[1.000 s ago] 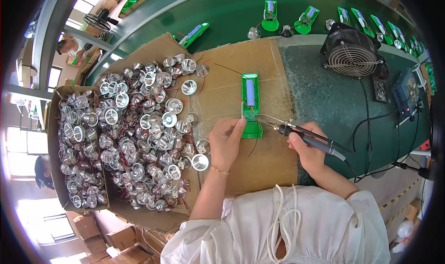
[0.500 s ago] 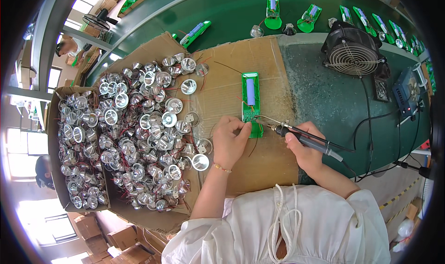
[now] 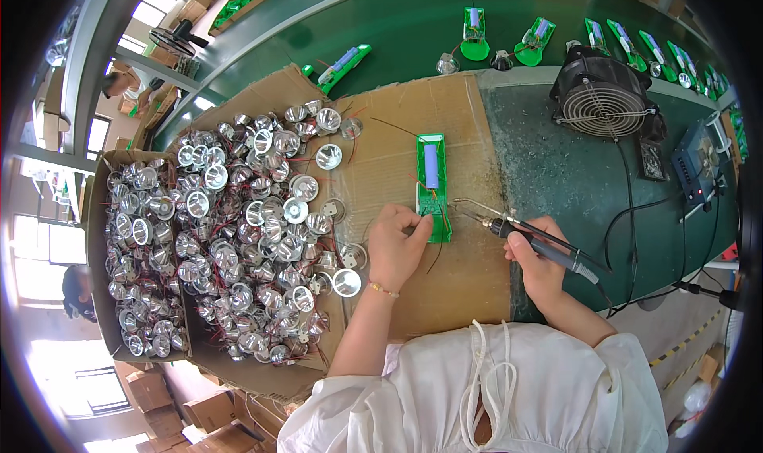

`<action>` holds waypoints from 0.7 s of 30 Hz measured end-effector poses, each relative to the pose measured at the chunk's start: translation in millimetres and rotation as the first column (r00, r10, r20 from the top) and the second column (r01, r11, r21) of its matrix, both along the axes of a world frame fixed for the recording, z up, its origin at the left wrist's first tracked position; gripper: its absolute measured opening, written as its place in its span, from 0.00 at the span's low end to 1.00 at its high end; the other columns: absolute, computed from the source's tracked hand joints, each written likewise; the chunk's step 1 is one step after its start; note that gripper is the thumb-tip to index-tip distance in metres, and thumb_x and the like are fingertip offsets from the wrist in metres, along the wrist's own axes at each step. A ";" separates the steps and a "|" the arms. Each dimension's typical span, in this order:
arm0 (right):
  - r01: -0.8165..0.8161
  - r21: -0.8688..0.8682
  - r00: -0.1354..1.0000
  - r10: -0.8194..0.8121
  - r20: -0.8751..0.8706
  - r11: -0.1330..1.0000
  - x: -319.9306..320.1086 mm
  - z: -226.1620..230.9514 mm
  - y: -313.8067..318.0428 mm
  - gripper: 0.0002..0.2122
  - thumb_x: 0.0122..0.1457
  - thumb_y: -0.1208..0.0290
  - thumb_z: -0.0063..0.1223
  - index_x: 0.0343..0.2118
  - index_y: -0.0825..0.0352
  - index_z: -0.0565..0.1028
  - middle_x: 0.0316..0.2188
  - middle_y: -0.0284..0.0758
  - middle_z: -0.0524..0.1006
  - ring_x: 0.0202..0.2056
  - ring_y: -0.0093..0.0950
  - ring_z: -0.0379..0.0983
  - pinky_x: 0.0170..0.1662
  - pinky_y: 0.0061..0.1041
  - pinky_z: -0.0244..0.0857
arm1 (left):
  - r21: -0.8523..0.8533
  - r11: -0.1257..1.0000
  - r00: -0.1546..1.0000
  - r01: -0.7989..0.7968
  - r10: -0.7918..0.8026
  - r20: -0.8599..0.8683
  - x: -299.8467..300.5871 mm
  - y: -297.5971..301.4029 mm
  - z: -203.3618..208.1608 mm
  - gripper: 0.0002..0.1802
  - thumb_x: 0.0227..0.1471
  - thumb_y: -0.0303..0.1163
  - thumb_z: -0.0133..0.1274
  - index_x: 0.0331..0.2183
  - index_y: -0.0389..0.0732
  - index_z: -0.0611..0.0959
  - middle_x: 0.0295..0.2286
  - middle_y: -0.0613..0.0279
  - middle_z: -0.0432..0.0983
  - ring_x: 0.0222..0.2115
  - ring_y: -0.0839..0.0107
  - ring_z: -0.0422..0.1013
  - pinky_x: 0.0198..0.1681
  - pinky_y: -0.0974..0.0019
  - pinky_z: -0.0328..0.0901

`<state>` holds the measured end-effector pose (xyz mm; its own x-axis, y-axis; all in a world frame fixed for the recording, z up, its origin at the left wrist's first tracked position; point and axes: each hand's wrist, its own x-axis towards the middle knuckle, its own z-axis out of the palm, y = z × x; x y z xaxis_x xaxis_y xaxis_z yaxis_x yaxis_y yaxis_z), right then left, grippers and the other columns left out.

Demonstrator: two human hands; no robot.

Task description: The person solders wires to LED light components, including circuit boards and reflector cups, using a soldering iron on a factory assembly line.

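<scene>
A green plastic lamp housing lies lengthwise on a cardboard sheet, holding a purple cylindrical battery and, lower down, a green circuit board with thin wires. My left hand is closed at the board's lower left edge, thumb and forefinger together; whatever is between them is hidden. In my right hand is a soldering iron with a thin curved metal tube along it. Its tip points left, just right of the housing and apart from the board.
Cardboard boxes full of silvery reflector cups with red wires stand at left. A black fan and a blue soldering station with cables occupy the right. More green housings line the far side. Another person is at far left.
The soldering iron has drawn back to the right, its tip leaving the board. My left hand stays by the housing's lower end. The whole view has shifted slightly.
</scene>
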<state>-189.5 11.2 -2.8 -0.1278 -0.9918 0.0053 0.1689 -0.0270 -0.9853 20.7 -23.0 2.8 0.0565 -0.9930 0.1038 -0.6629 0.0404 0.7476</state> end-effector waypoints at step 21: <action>0.094 0.105 0.995 -0.097 0.022 0.990 -24.9 -14.7 -11.7 0.06 0.48 0.77 0.55 0.26 0.69 0.68 0.18 0.32 0.72 0.19 0.17 0.68 0.22 0.16 0.63 | -0.320 0.947 0.915 0.038 0.095 0.391 30.0 -270.2 0.0 0.27 0.39 0.43 0.57 0.40 0.37 0.74 0.41 0.49 0.69 0.42 0.56 0.66 0.45 0.61 0.62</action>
<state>-214.3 -0.5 -17.5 -0.2204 -0.9701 -0.1016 0.1974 0.0576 -0.9786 50.6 -293.3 2.8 -0.0276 -0.9028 0.4291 -0.9049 0.2049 0.3730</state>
